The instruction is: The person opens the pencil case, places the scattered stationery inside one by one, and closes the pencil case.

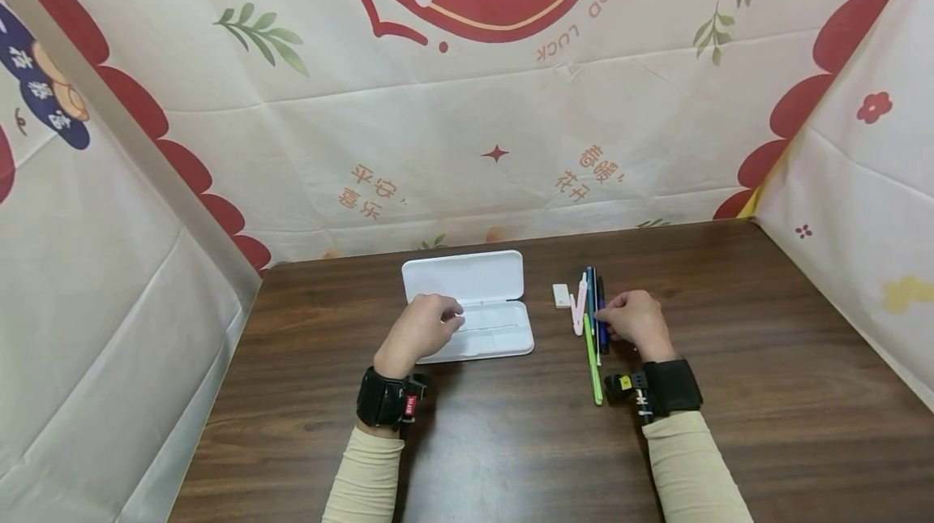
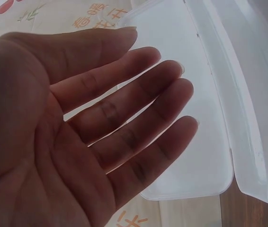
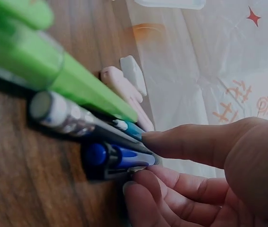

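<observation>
A white pencil case [image 1: 467,276] lies with its lid up, its shallow tray [image 1: 503,328] showing no contents. Over its left part hovers my left hand [image 1: 426,327], which in the left wrist view has its fingers loosely extended and holds nothing. On the right, my right hand [image 1: 637,320] has thumb and fingers at a blue pen [image 3: 124,158], pinching around it. Beside that pen lie a slim dark pencil [image 3: 77,118] with a white end, a teal pen [image 1: 589,284] and a bright green pen [image 1: 592,369]. The right thumb [image 3: 181,142] overlaps the teal one.
A pink compass-like tool [image 1: 580,310] and a small white eraser [image 1: 560,296] lie left of the pens. The brown wooden table [image 1: 496,442] meets a printed cloth backdrop [image 1: 438,134] at its far edge, with cloth walls at both sides.
</observation>
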{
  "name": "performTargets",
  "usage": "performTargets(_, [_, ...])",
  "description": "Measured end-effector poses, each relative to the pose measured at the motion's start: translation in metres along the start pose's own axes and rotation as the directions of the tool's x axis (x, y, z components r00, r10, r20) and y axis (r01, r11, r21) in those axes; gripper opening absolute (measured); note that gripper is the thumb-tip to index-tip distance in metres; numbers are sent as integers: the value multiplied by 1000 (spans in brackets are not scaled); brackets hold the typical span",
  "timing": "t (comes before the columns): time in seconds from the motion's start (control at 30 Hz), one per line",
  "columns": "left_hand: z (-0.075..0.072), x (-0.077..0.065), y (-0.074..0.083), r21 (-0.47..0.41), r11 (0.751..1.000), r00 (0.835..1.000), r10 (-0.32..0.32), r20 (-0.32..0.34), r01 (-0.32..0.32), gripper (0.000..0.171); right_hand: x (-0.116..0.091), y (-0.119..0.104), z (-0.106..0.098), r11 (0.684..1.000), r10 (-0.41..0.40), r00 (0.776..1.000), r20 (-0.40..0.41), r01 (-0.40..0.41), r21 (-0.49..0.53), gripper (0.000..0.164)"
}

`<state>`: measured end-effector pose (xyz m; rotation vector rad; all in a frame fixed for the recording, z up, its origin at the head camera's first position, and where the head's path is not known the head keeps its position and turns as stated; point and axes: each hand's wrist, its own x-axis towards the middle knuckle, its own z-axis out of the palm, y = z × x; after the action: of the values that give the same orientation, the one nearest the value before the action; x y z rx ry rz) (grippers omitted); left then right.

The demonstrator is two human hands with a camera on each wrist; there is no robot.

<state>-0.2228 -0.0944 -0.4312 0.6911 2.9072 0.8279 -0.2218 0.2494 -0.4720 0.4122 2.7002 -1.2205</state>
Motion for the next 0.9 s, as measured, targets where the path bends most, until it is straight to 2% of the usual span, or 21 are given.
performTargets(0.6, [2,1,0,6,1000,1000,3,13,-4,15,0,-5,8,995,31,998,-48,-35,-89,27])
performTargets(0.9, [2,1,0,16,1000,1000,9,16,-10,16,2,-3,6,997,26,999,-37,-29,-72,30])
